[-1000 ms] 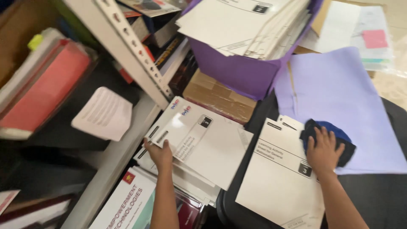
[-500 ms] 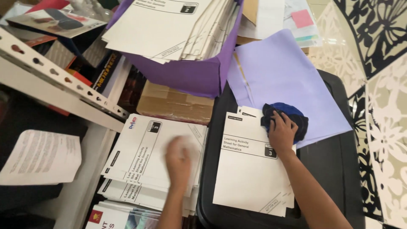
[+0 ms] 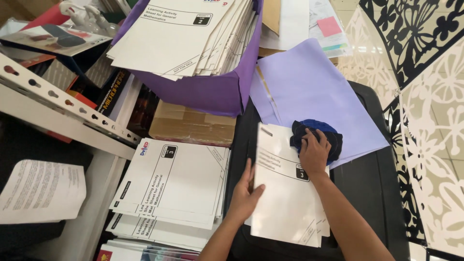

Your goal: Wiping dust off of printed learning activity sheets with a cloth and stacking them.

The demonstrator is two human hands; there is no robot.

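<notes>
Your black bin lid carries the work; it runs from the purple box down to the bottom edge, where it is cut off. On its upper part lies a lilac folder, opened flat, its long axis running up-left to down-right.

The white booklet lies on the lid just below the folder. Its long axis runs near vertical, tilted slightly, with the printed heading toward the top and the footer toward you. More sheets lie under it; how many cannot be made out.

To the left, a second stack of white booklets lies fanned on the shelf, its text turned sideways. Above it, the purple box holds further booklets on edge.

Your left hand takes the booklet's left edge, fingers flat on top; the thumb is hidden, so the grip cannot be confirmed. Your right hand presses a dark blue cloth onto the booklet's upper right corner, fingers spread, not clenched.
</notes>
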